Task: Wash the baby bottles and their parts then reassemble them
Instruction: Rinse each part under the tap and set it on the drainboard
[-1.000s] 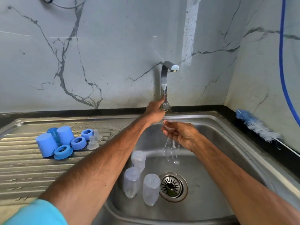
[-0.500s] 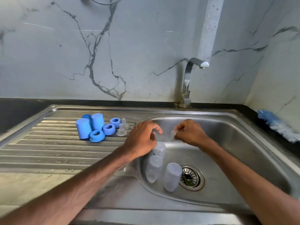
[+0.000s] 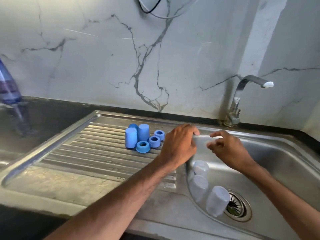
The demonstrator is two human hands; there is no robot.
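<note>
Three clear baby bottles [image 3: 217, 200] lie mouth-down in the sink basin [image 3: 280, 163], beside the drain. On the drainboard [image 3: 86, 149] stand three blue caps [image 3: 131, 138] and three blue collar rings [image 3: 142, 146]. My left hand [image 3: 179, 145] hovers just right of the rings at the basin's edge, fingers curled, back toward me; what lies under it is hidden. My right hand [image 3: 225, 149] hangs over the basin's left part, fingers loosely apart, nothing visible in it. The two hands are close but apart.
The tap [image 3: 242, 94] stands at the back right with no water running. A round drain strainer [image 3: 237, 206] sits at the basin's bottom. A bluish-purple bottle [image 3: 7, 84] stands on the dark counter at far left. Cables hang on the marble wall above.
My left hand left the tap and the water stopped. Both hands moved left toward the drainboard. The small clear part my right hand held is no longer visible.
</note>
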